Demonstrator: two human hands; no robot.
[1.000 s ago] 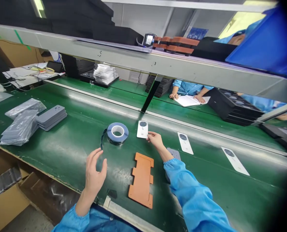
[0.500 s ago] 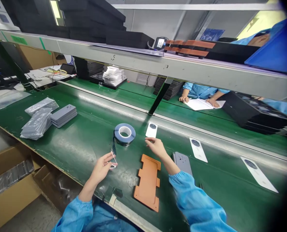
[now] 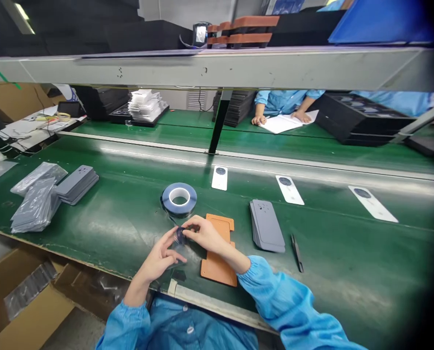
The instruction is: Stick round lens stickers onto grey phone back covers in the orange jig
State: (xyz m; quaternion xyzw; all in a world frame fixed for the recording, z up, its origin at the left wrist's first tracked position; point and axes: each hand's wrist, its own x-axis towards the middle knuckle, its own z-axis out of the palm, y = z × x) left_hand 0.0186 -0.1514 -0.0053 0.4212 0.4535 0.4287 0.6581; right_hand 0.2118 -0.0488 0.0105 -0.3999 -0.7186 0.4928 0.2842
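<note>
In front of me, my left hand (image 3: 161, 256) pinches the loose end of a clear film strip with a dark patch (image 3: 181, 236), thumb and forefinger closed and the other fingers spread. My right hand (image 3: 204, 235) meets it there, thumb and fingertips pinched on the dark patch. The strip runs back to a blue roll of film (image 3: 192, 198) with a white core, lying flat just beyond my hands. Under my right wrist lies an orange fixture plate (image 3: 217, 270), partly hidden. A stack of grey phone-shaped panels (image 3: 268, 228) is to the right, beside black tweezers (image 3: 297, 253).
Three white panels with dark round patches (image 3: 219, 181) lie spaced along the far side of the green bench (image 3: 330, 272). At left are more grey panels (image 3: 77, 183) and plastic-wrapped packs (image 3: 38, 206). A shelf beam (image 3: 158, 69) crosses above; a co-worker's hands (image 3: 300, 115) rest on paper beyond.
My right hand has come from near the white panel, left and toward me, to the film in my left hand. The view has turned, now showing the tweezers fully.
</note>
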